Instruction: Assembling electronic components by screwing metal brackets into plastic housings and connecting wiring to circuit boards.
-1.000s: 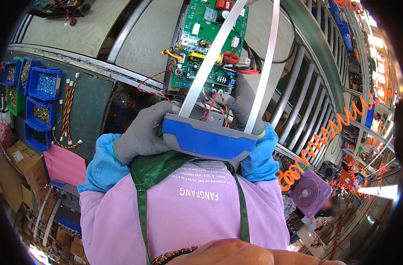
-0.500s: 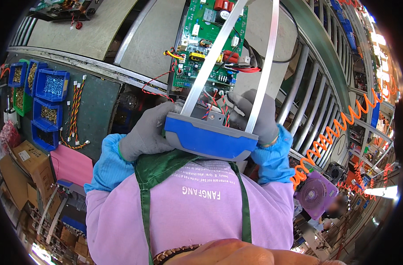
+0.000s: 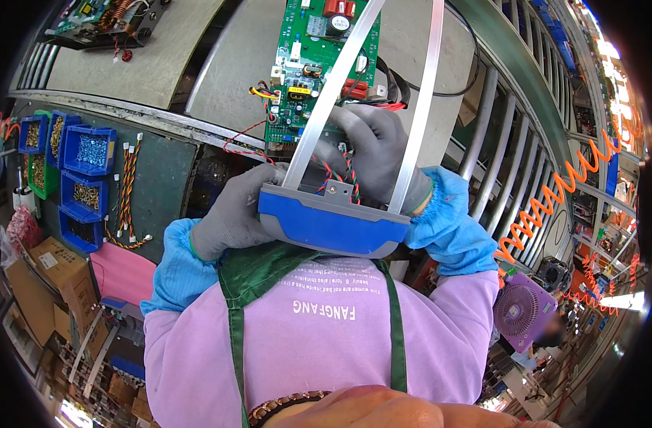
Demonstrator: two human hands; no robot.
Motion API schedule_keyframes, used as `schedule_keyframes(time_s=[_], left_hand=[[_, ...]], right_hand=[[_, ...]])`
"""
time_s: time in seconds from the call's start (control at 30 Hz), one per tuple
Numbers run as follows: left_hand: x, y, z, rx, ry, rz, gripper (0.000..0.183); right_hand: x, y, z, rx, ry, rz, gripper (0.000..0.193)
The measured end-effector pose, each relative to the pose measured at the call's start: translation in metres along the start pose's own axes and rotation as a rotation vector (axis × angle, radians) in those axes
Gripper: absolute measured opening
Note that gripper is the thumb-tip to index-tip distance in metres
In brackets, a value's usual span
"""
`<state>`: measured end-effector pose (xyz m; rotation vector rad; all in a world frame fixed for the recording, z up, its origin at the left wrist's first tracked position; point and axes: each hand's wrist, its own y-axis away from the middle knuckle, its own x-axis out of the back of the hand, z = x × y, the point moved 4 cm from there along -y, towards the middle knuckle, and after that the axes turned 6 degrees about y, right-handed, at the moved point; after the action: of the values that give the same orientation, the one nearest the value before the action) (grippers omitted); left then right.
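A blue and grey front panel (image 3: 333, 222) with two long metal rails (image 3: 416, 107) is held close to my body. My left hand (image 3: 234, 212), in a grey glove, grips the panel's left end. Beyond the panel lies a green circuit board (image 3: 286, 50) carrying red, yellow and black parts. My right hand (image 3: 377, 146), gloved too, reaches between the rails to the board's near edge, fingers bent together over the connectors there. Twisted red, blue and green wires (image 3: 351, 178) run from beneath it to the back of the panel. Its fingertips' hold is hidden.
At the left stand blue bins (image 3: 89, 151) and a green bin (image 3: 40, 175) of small hardware, beside twisted wire harnesses (image 3: 128, 189). Another open unit (image 3: 112, 25) sits at the far left. Roller conveyors (image 3: 483, 121) and an orange coiled hose (image 3: 554, 191) are on the right.
My right hand has moved left and forward from beside the right rail onto the connectors at the board's near edge. The panel and board have shifted slightly left in view.
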<state>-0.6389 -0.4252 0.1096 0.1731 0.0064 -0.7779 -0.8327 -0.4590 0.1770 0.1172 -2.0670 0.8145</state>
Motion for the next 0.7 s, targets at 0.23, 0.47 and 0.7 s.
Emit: schedule_keyframes(time_s=[0.23, 0.47, 0.7], left_hand=[[-0.003, 0.002, -0.006, 0.086, 0.117, 0.011, 0.065], [-0.007, 0.002, -0.008, 0.013, 0.067, 0.037, 0.064], [-0.013, -0.003, 0.0, 0.019, 0.01, -0.003, 0.058]], right_hand=[[-0.012, 0.005, 0.004, 0.072, -0.029, -0.005, 0.036], [0.019, 0.027, 0.009, 0.05, 0.063, -0.024, 0.05], [0.036, 0.097, 0.047, -0.429, -0.387, -0.132, 0.021]])
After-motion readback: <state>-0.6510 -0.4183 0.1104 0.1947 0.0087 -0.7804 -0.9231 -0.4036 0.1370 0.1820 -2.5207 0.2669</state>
